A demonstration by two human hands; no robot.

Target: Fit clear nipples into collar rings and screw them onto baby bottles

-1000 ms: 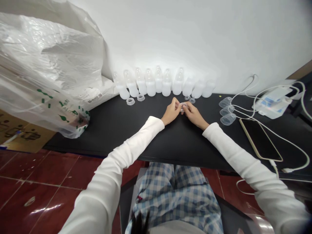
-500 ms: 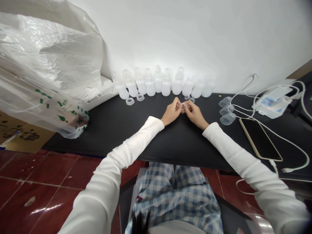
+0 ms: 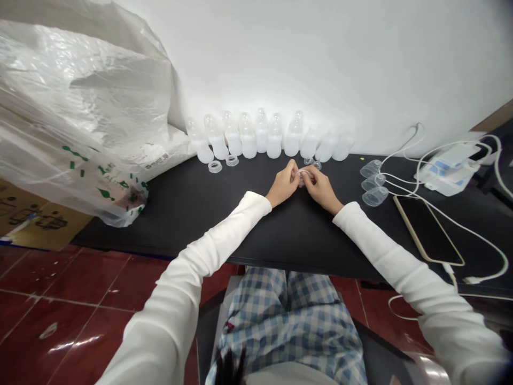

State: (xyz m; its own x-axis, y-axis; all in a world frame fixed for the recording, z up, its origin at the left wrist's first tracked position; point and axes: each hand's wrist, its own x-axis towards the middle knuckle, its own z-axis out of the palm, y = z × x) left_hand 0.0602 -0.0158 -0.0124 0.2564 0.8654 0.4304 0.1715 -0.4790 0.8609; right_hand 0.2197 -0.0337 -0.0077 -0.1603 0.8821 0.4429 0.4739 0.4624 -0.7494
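Note:
Over the black table, my left hand (image 3: 284, 184) and my right hand (image 3: 320, 191) meet with their fingertips pinched on a small baby bottle collar ring (image 3: 304, 171). A clear piece, apparently a nipple, shows just below the ring between the fingers, which hide most of it. Behind the hands two clear nipples (image 3: 316, 164) lie by the bottles. Several frosted white baby bottles (image 3: 274, 144) stand upright in a row along the wall. Most wear clear domed caps; the right-hand few have none. Two loose collar rings (image 3: 215, 167) lie before the left bottles.
Several clear bottle caps (image 3: 374, 196) lie right of my hands, beside white cables (image 3: 414, 187) and a white power box (image 3: 451, 168). A phone (image 3: 428, 230) lies near the right front edge. Large plastic bags (image 3: 120, 107) and a cardboard box (image 3: 40, 214) crowd the left.
The view has shifted very slightly. Both hands stay pinched on the same ring, with hardly any finger movement visible.

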